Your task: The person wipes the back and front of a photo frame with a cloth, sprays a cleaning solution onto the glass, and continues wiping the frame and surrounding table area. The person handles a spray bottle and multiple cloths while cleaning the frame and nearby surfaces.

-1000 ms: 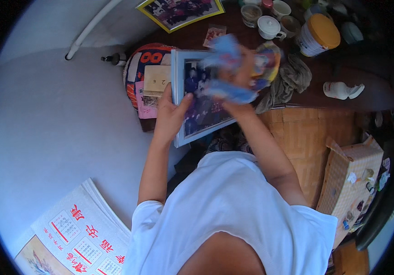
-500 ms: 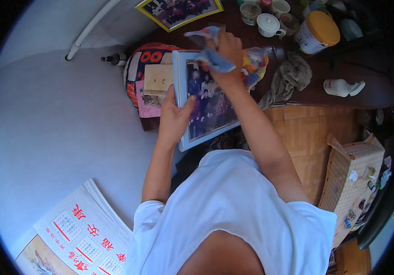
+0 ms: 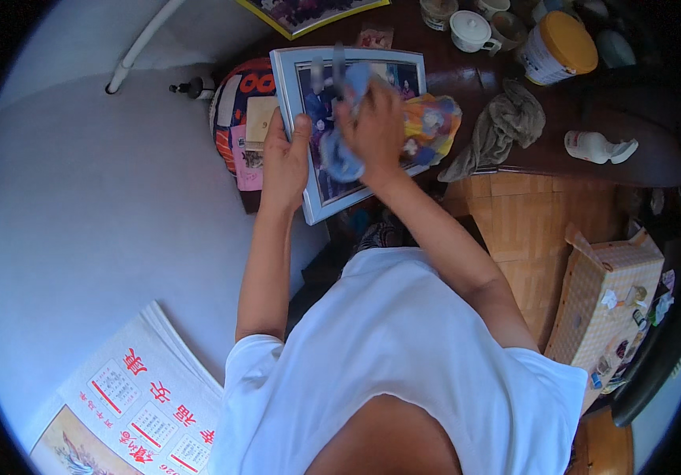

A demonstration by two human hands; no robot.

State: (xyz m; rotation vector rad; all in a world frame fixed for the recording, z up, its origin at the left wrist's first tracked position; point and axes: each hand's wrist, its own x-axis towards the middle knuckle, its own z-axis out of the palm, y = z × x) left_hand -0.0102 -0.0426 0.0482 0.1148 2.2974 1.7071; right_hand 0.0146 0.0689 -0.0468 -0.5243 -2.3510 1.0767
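Observation:
A framed group photo [image 3: 315,207] with a pale blue border is tilted up in front of me. My left hand [image 3: 285,162] grips its left edge, thumb over the front. Against the glass, my right hand [image 3: 380,131] presses a blue cloth [image 3: 342,158], its fingers closed on it and partly smeared by motion. Beside the frame's right edge lies a crumpled, colourful patterned cloth [image 3: 434,127]. Left of the frame, a cream booklet [image 3: 259,119] and a pink paper [image 3: 244,162] rest on an orange and navy patterned bundle [image 3: 229,111].
The dark wooden tabletop [image 3: 467,75] also carries a grey rag [image 3: 506,127], a white bottle [image 3: 593,148], a lidded white cup [image 3: 471,32] and a yellow-lidded tub [image 3: 558,51]. A yellow-framed photo [image 3: 316,16] stands at the back. A calendar [image 3: 134,396] hangs at left.
My right hand has moved down and slightly left with the blue cloth, from the frame's upper edge onto its glass. The frame has shifted up and left with my left hand.

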